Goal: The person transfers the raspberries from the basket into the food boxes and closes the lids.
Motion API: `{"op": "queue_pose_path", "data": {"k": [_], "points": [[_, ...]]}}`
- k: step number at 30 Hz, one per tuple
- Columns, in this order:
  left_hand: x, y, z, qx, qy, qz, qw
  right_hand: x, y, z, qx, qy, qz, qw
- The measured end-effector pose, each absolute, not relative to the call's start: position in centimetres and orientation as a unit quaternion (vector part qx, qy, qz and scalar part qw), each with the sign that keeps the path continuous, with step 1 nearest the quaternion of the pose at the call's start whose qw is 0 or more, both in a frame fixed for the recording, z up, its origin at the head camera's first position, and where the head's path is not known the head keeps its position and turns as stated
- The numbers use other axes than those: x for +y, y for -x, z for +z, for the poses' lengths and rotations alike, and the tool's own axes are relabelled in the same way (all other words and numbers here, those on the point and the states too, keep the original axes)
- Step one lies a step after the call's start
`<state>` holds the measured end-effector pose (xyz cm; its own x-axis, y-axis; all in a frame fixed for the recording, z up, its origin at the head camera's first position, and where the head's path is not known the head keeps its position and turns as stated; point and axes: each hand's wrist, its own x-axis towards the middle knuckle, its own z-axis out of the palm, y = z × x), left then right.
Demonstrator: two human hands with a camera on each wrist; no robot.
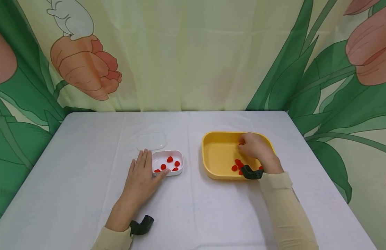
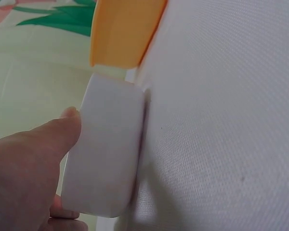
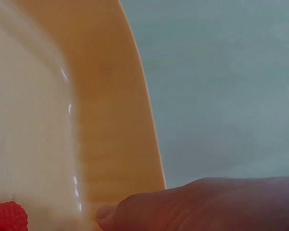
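A small white box [image 1: 181, 169] with several red raspberries [image 1: 170, 159] in it stands left of the middle of the table. My left hand [image 1: 138, 184] lies along its left end with fingers straight, the thumb touching the near rim; the left wrist view shows the thumb against the white box [image 2: 108, 149]. My right hand [image 1: 257, 146] reaches into the yellow tray [image 1: 219, 152], its fingertips pinching a red raspberry [image 1: 241, 143] that is mostly hidden. Several more raspberries [image 1: 238, 162] lie at the tray's near side. In the right wrist view, one raspberry [image 3: 8, 216] shows near the thumb.
A clear plastic lid [image 1: 152, 140] lies on the white-covered table [image 1: 71, 180] just behind the white box. The yellow tray stands to the right of the box, with a gap between them. A printed curtain [image 1: 186, 69] hangs behind the table's far edge.
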<state>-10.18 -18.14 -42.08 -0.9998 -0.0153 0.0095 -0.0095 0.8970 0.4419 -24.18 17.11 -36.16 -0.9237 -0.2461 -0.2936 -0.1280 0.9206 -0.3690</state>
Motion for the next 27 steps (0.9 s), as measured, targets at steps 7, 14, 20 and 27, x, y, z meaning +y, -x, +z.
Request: {"op": "queue_pose_path", "data": {"k": [7, 14, 20, 27], "points": [[-18.2, 10.1, -42.1, -0.973, -0.006, -0.230, 0.010, 16.6, 24.2, -36.4, 0.966, 0.088, -0.165, 0.180], [-18.1, 10.1, -42.2, -0.972, -0.004, -0.234, 0.007, 16.8, 24.2, -36.8, 0.968, 0.118, -0.153, 0.161], [-18.0, 10.0, -42.2, -0.972, -0.004, -0.234, 0.008, 17.0, 24.3, -37.2, 0.965, 0.121, -0.161, 0.167], [-18.0, 10.1, -42.1, -0.973, 0.000, -0.230, 0.015, 16.9, 24.3, -37.1, 0.965, 0.103, -0.161, 0.180]]}}
